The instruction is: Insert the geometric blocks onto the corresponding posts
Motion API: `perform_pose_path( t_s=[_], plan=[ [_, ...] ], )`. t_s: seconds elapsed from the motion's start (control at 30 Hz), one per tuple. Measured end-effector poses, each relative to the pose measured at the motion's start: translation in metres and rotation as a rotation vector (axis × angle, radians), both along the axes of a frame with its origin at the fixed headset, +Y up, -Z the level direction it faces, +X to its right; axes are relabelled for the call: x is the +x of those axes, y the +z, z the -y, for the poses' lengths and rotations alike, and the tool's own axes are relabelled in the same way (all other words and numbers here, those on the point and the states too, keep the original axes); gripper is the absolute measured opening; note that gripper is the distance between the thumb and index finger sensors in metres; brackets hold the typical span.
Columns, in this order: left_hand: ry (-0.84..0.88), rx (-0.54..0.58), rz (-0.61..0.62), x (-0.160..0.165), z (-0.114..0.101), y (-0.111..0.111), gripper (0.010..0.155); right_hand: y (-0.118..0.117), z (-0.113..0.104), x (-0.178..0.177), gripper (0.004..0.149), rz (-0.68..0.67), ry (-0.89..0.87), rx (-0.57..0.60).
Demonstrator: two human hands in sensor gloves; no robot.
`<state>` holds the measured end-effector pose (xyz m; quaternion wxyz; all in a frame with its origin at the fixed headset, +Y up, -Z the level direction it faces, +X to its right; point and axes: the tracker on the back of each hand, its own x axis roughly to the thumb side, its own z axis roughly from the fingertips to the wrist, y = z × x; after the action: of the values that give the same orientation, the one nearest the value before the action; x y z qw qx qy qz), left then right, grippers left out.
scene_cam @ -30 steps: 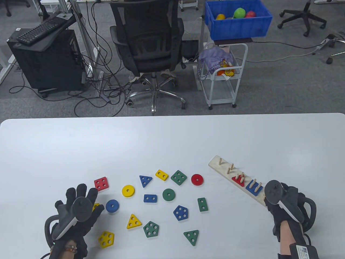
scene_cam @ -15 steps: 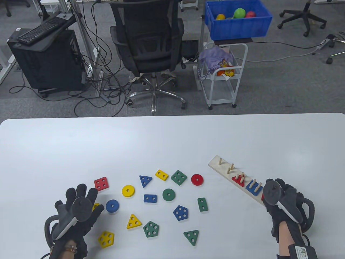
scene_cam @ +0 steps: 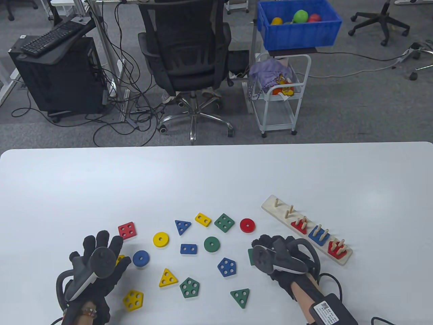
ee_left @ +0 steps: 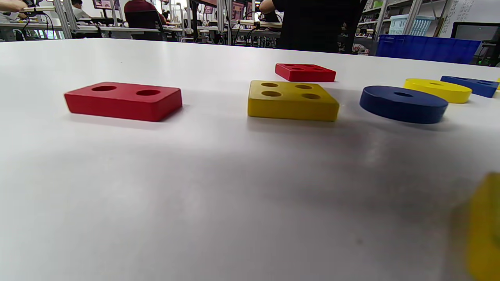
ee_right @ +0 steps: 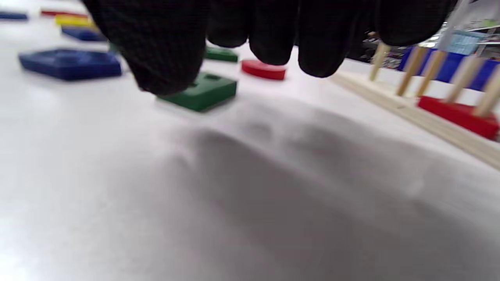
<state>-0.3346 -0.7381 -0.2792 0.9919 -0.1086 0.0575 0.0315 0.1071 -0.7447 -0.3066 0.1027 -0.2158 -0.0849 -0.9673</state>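
Note:
The wooden peg board lies at the right, with a red triangle, a blue square and a red pentagon seated on its posts; its far posts are bare. My right hand hovers open over the green rectangle block, mostly covering it. In the right wrist view my fingers hang just above that block without gripping it. My left hand rests flat and open on the table; beyond it lie a red rectangle and a yellow square.
Loose blocks lie between the hands: blue disc, yellow disc, green disc, red disc, blue pentagon, green triangle, green pentagon, yellow triangle. The table's far edge faces an office chair.
My right hand has left the near end of the peg board and moved left to the green rectangle, uncovering the red pentagon on its posts. The left hand has not moved.

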Motion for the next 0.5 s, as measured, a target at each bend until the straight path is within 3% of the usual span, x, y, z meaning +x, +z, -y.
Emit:
perform_pose_path(
  t_s=[0.17, 0.5],
  plan=[
    [-0.001, -0.003, 0.000, 0.0002, 0.0004, 0.0001, 0.074, -0.0078, 0.0106, -0.0085, 0.067, -0.002, 0.005, -0.064],
    [-0.006, -0.010, -0.001, 0.0008, 0.0009, 0.0002, 0.074, 0.0003, 0.0127, -0.0062, 0.061, -0.052, -0.067, 0.093]
  ],
)
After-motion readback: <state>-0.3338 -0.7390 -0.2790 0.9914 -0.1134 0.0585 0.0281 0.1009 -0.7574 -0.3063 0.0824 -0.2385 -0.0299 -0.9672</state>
